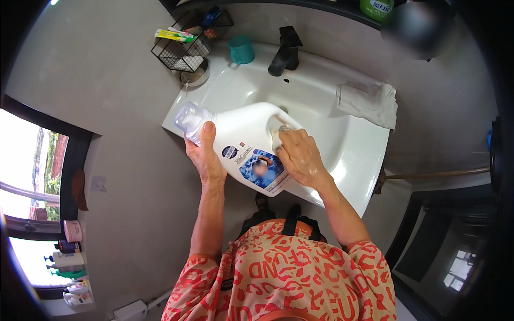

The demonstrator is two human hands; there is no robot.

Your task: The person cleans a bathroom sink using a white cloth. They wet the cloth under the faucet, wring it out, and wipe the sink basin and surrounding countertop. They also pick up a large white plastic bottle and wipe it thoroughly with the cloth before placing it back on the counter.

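A large white laundry detergent bottle (241, 125) with a clear cap (191, 119) lies tilted over the basin's front edge, its cap toward the left. My left hand (206, 155) grips it at the neck, the thumb on top and the fingers mostly hidden beneath. My right hand (302, 155) is closed beside the bottle's handle, pressing a pale crumpled cloth (275, 136) against it. Much of that cloth is hidden by the fingers. A blue picture label faces up between my hands.
The white sink (353, 139) has a black faucet (286, 51) at its back. A teal cup (241, 50), a wire basket (184, 56) and a small bowl (195, 75) stand at the back left. A grey cloth (369, 101) drapes over the right rim.
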